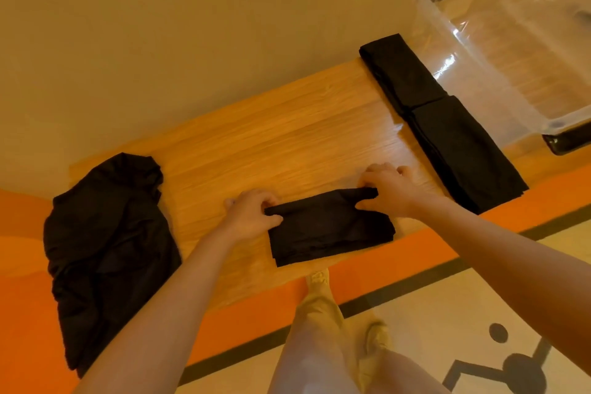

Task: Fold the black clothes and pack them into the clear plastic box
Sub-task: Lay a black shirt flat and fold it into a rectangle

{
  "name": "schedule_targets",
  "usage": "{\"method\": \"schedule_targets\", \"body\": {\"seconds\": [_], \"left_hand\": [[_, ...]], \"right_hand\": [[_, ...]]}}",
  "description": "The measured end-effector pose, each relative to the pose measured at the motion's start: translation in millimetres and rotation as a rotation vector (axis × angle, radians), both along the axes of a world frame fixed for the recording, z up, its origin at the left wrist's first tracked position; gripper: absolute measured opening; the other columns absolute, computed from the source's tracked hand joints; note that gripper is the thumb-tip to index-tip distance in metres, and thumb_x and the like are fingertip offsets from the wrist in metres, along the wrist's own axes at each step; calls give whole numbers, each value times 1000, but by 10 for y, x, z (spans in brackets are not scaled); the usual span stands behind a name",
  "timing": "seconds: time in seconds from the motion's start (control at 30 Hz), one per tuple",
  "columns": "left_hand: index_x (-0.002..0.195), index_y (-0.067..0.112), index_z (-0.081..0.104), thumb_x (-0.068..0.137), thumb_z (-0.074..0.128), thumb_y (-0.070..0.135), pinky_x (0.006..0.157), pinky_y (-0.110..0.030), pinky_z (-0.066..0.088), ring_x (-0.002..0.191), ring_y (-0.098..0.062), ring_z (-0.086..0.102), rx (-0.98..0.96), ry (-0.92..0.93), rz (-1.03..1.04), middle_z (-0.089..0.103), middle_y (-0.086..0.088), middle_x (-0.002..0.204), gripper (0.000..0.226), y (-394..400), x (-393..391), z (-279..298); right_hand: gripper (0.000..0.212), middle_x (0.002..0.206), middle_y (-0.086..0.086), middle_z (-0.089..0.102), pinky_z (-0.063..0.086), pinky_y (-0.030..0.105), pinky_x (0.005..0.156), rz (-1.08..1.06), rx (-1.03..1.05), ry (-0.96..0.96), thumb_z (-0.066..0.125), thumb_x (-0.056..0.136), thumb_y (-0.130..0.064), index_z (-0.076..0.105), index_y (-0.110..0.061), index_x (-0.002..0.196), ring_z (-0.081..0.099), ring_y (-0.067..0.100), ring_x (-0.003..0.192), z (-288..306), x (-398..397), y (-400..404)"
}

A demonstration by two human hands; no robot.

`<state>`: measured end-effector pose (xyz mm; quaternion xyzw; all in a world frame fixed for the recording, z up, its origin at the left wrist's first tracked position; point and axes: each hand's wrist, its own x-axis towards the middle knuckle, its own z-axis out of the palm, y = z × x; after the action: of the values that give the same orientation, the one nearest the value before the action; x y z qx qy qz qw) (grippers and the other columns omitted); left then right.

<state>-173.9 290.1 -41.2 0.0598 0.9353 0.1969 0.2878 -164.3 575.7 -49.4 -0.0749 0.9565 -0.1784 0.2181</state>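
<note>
Black garment half-folded at near centre of wooden table; far edge lifted into a roll or flap. Left hand pinching left end of that flap, fingers curled over, thumb beneath. Right hand pinching right end the same way, fingers bent round the fabric. Both ends gripped at once, likely to keep the fold line straight and the layers square while laying the flap over. Two folded black pieces lined up end to end, touching, just left of clear plastic box at far right; probably staged there for a short transfer. Box interior apparently bare of clothes, though reflections blur it. Unfolded black heap at near left, draped over the table edge, well apart from the hands; still to be folded. Dark flat object under near corner of box, identity unclear. Nothing between current fold and the box except the staged pieces.
</note>
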Motion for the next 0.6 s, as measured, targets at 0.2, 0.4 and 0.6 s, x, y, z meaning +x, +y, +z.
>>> {"method": "schedule_targets", "body": {"seconds": [0.2,0.4,0.6], "left_hand": [[99,25,55,93,60,13,71,-12,44,102,-8,57,460,10,279,60,8,109,14,115,-222,66],[111,27,51,95,57,15,73,-14,49,95,3,56,627,150,380,57,16,104,21,498,-526,20],[125,19,49,94,58,16,76,-13,47,100,-4,56,643,192,287,57,7,111,32,862,-993,-29]], "right_hand": [[14,88,3,61,49,34,70,-401,-538,-43,71,84,-23,60,-15,91,59,19,82,73,38,195],[15,96,2,67,56,31,76,-779,-848,37,68,86,-10,62,-14,99,66,15,88,69,203,232],[23,101,-5,66,56,22,74,-1018,-833,144,71,83,-14,61,-28,99,65,8,93,69,203,228]]}}
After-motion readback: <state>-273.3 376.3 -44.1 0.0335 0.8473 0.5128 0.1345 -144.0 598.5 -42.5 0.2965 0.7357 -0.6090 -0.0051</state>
